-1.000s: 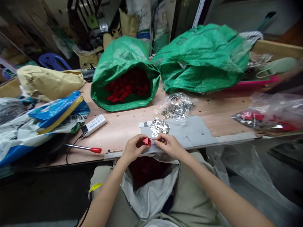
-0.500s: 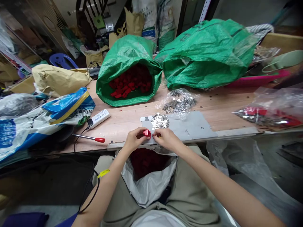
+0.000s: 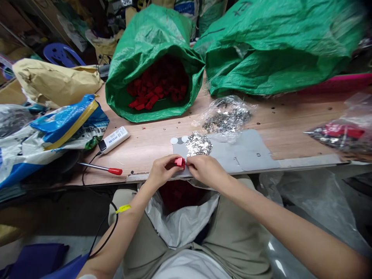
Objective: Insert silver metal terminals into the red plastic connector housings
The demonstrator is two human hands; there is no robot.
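My left hand [image 3: 161, 173] pinches a small red plastic piece [image 3: 180, 161] at the table's front edge. My right hand [image 3: 205, 169] is closed right beside it, fingertips pressed against the piece's right side; what they pinch is too small to make out. Just behind the hands lies a pile of small shiny metal parts [image 3: 198, 144] on a grey sheet [image 3: 247, 149]. Below the hands, on my lap, a white bag [image 3: 180, 221] holds dark red pieces. An open green bag [image 3: 151, 66] full of red pieces lies further back on the table.
A second green bag [image 3: 276, 46] lies at the back right, a clear bag of metal parts [image 3: 225, 116] in front of it. A red-handled screwdriver [image 3: 101, 169], a white device [image 3: 114, 138], a blue-white sack [image 3: 49, 139] and a tan bag [image 3: 55, 81] sit left.
The view has tilted down and closer. Both hands stay together on the red piece; the right fingers have pressed closer against it.
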